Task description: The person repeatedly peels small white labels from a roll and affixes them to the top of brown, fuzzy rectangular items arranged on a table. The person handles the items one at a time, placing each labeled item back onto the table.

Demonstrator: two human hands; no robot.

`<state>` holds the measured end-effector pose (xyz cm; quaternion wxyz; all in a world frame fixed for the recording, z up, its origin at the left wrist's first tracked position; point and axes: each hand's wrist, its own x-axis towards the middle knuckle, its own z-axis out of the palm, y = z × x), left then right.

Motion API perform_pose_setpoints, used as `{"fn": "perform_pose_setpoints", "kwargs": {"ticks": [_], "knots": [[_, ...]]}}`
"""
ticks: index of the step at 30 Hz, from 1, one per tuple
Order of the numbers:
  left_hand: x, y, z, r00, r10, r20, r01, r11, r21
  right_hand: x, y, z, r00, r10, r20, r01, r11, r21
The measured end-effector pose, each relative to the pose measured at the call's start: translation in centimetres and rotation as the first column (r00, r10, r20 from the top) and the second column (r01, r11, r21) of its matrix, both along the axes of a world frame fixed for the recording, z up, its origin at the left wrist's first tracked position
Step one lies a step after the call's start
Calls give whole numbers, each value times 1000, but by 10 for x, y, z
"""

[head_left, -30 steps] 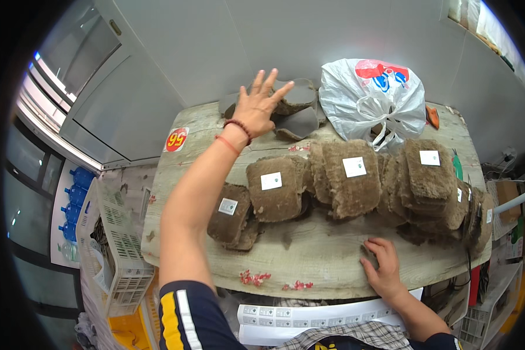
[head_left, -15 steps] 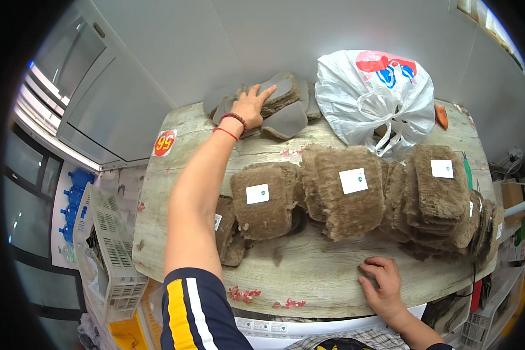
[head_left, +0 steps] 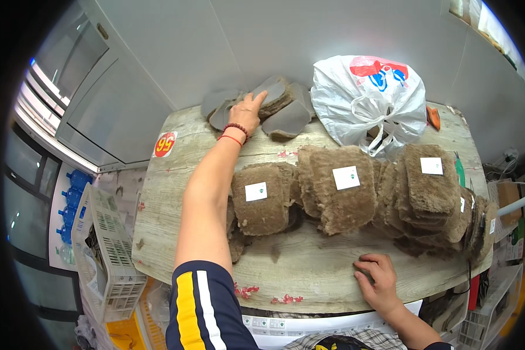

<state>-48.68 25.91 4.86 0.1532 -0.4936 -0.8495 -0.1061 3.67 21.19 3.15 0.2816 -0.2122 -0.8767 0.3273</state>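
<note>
My left hand (head_left: 247, 115) reaches across to the back of the table, fingers stretched out over a grey-faced, furry-backed pad (head_left: 276, 91). More such pads lie loosely around it, including a rounded grey one (head_left: 287, 120) just to its right. My right hand (head_left: 380, 280) rests at the table's front edge, fingers loosely bent and apart, with nothing in it. Between the hands runs a row of stacked brown fleece pads: a left stack (head_left: 265, 213), a middle stack (head_left: 345, 203) and a right stack (head_left: 431, 189), several with white labels on top. My left forearm partly hides the leftmost pads.
A tied white plastic bag (head_left: 338, 105) stands at the back right, with an orange object (head_left: 433, 117) beside it. The wooden-patterned table (head_left: 175, 216) meets a grey wall behind. To the left is a white plastic crate (head_left: 115, 256); a printed white sheet (head_left: 332, 324) hangs below the front edge.
My left hand has shifted slightly over the grey pads, its fingers less spread. The view has moved a little. My right hand stays at the front edge.
</note>
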Motion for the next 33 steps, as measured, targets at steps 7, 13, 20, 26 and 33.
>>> {"fn": "perform_pose_setpoints", "kwargs": {"ticks": [7,13,20,26,33], "knots": [[-7,-63,53,963,-32,269,-51,953,299,2,0,-3,999,-13,-32,12,1000,-23],[-49,-140,112,783,-206,588,-303,699,648,2,-5,-5,998,3,-67,-4,1000,-8],[42,-205,206,246,-456,855,-295,806,514,7,-8,-4,992,42,-119,-36,998,48],[193,-204,225,-103,-242,965,91,964,252,20,1,102,924,87,-373,-96,995,-4],[310,-175,139,-62,250,966,623,766,-158,-7,7,166,759,474,447,-525,851,-12]]}}
